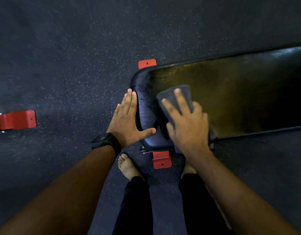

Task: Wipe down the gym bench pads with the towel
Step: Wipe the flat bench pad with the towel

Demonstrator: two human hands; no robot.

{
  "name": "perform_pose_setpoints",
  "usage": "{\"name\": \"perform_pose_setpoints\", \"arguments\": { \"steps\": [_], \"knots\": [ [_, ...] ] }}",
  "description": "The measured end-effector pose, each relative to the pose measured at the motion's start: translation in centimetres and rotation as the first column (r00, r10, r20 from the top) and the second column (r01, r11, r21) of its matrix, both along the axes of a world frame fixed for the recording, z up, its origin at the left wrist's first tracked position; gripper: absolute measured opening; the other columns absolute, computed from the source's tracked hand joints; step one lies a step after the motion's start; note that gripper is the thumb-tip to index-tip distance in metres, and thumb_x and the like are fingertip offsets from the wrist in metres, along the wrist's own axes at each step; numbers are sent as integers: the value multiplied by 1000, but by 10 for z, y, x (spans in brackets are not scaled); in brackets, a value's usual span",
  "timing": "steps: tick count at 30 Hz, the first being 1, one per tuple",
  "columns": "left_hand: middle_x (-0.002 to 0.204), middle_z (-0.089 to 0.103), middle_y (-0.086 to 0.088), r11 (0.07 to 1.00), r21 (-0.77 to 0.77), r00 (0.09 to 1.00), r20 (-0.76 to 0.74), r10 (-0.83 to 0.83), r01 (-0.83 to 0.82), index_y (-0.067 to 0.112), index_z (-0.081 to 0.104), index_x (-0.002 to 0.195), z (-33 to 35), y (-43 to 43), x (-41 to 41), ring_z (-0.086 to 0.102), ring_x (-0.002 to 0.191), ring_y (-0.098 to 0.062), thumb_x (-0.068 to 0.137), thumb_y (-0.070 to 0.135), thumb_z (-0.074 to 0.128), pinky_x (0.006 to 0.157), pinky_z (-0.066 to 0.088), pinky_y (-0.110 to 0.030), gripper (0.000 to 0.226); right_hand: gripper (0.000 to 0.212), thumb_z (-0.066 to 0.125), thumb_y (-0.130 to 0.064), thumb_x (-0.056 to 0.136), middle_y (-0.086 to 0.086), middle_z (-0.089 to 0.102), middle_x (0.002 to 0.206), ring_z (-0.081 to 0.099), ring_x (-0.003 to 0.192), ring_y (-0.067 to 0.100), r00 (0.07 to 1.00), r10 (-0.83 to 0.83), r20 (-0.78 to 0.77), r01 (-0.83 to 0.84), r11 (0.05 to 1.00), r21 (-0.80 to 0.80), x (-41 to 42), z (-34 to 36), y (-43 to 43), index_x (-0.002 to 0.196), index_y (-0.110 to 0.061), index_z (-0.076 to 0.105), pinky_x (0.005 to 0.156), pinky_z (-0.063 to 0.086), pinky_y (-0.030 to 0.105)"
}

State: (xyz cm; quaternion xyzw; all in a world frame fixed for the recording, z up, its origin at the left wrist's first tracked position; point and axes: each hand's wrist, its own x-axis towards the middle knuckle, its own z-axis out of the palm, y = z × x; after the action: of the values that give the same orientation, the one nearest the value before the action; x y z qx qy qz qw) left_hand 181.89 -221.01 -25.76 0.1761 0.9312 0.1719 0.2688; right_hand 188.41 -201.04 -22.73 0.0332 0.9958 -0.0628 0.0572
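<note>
A black gym bench pad (231, 92) runs from the centre of the view off to the right, its rounded end (146, 109) nearest me. A dark grey towel (176, 94) lies on the pad near that end. My right hand (185, 121) presses flat on the towel with straight, spread fingers. My left hand (129, 119) rests flat against the pad's rounded end, fingers straight along its edge and thumb reaching onto the corner. A black watch sits on my left wrist.
Red metal feet of the bench frame (147, 63) (162, 160) stick out on both sides of the pad's end. Another red bracket (15, 120) lies on the dark speckled rubber floor at far left. My bare feet (127, 167) stand just below the bench end.
</note>
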Motion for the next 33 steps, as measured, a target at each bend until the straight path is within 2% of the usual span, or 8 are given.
{"name": "perform_pose_setpoints", "arguments": {
  "steps": [3, 5, 10, 13, 17, 21, 28, 33],
  "knots": [
    [162, -28, 2, 998, -57, 999, -3, -38, 38, 15, -21, 155, 2, -3, -1, -19, 151, -16, 59, 92, 52, 124, 1, -50, 142, 76, 65, -39, 89, 5, 16, 167, 41, 128, 43, 955, -297, 19, 297, 955, -1, -44, 3, -9, 156, -33, 30, 86, 49, 51],
    [162, -30, 1, 995, -91, 999, 14, -49, 50, 15, -24, 153, 3, -4, -2, -23, 150, -16, 53, 96, 54, 123, -4, -50, 151, 77, 60, -41, 92, 6, 9, 168, 37, 132, 42, 952, -305, 3, 305, 952, 4, -79, 4, -34, 158, -33, 22, 90, 47, 47],
    [163, -26, -7, 986, -119, 992, 73, -105, 113, 18, -19, 156, 10, 0, 1, -25, 150, -22, 48, 95, 53, 123, -10, -50, 151, 64, 52, -38, 95, 2, 16, 168, 39, 130, 41, 989, 146, -22, -147, 989, -28, -71, -1, -79, 155, -34, 32, 89, 46, 46],
    [162, -29, -9, 982, -146, 991, 78, -108, 119, 15, -23, 154, 7, -3, 10, -26, 149, -23, 51, 93, 58, 123, -7, -52, 153, 68, 59, -39, 85, 1, 24, 166, 47, 117, 37, 973, 229, -23, -230, 971, -66, -22, -2, -56, 151, -35, 40, 80, 47, 44],
    [160, -33, -5, 992, -109, 995, 83, -59, 68, 10, -27, 152, 3, -5, 14, -25, 150, -19, 40, 98, 58, 123, -6, -51, 165, 80, 72, -39, 81, 6, 24, 165, 47, 116, 42, 998, -58, 16, 58, 998, -2, -4, 2, -20, 152, -33, 38, 79, 50, 47],
    [161, -32, -4, 993, -91, 993, 96, -66, 75, 11, -27, 152, 5, -6, 13, -24, 150, -18, 38, 98, 58, 123, -7, -49, 167, 80, 63, -40, 91, 6, 8, 169, 38, 130, 41, 945, -328, 15, 328, 945, -9, -79, 4, -60, 159, -33, 21, 90, 48, 44],
    [164, -23, -8, 982, -105, 985, 96, -146, 156, 21, -25, 154, 3, -19, 23, -16, 152, -24, 44, 94, 32, 122, -10, -44, 143, 62, 64, -33, 84, 2, 32, 163, 50, 116, 40, 973, 222, -57, -227, 970, -90, 5, -3, -76, 144, -31, 52, 77, 49, 44],
    [164, -23, -3, 1000, -10, 995, 92, -23, 24, 11, -22, 154, 1, -18, 33, -20, 150, -14, 45, 91, 63, 123, -8, -44, 160, 82, 75, -36, 80, 5, 22, 166, 43, 121, 41, 991, -131, 22, 132, 991, -31, 17, 4, -39, 153, -34, 37, 81, 50, 49]
  ]
}}
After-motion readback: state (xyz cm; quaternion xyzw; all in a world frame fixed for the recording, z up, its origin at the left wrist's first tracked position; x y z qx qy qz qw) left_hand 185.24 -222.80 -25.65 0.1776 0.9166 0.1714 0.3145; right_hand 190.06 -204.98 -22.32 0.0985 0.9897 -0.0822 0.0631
